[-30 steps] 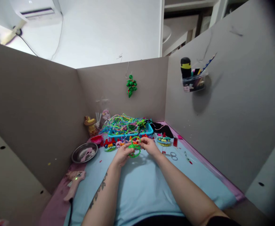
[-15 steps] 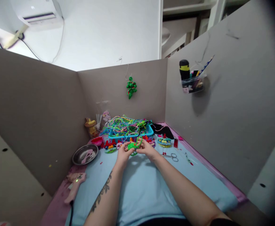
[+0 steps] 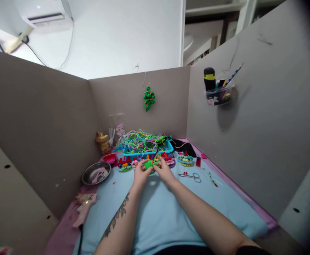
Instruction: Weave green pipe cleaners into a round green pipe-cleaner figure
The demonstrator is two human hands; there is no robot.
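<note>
Step in hand, as judged: two-handed shaping of a green pipe-cleaner piece (image 3: pixel 149 164), held just above the middle of the desk (image 3: pixel 168 226), at its far half. Left hand (image 3: pixel 140 171): grip closed, thumb and fingers pinching the bulkier left part of the piece. Right hand (image 3: pixel 164 170): grip closed on the right side, fingertips at a thin green loop (image 3: pixel 157 158) that stands up there; exact finger contact too small to resolve. Next move, in my estimate, calls for a steady left hold and fine right-finger control of the loop, without flattening the bulkier part. Surface: light blue cloth (image 3: pixel 155 212) over a pink cloth (image 3: pixel 59 235) that shows at left and right. Far side: blue tray (image 3: pixel 149 153) heaped with multicoloured pipe cleaners (image 3: pixel 139 140); a row of fuzzy pieces along its near side, partly hidden by the hands. Right: blue-and-yellow fuzzy piece (image 3: pixel 185 160), and nearer, scissors (image 3: pixel 188 176) lying flat. Left: metal bowl (image 3: pixel 86 174) with a pink item inside; nearer, pink glue gun (image 3: pixel 84 210), green light lit. Room: grey partitions (image 3: pixel 168 102) on three sides; green ornament (image 3: pixel 149 99) hung on the far one, clear container (image 3: pixel 218 97) of pens and tools on the right one; white air conditioner (image 3: pixel 45 12) high at far left.
</note>
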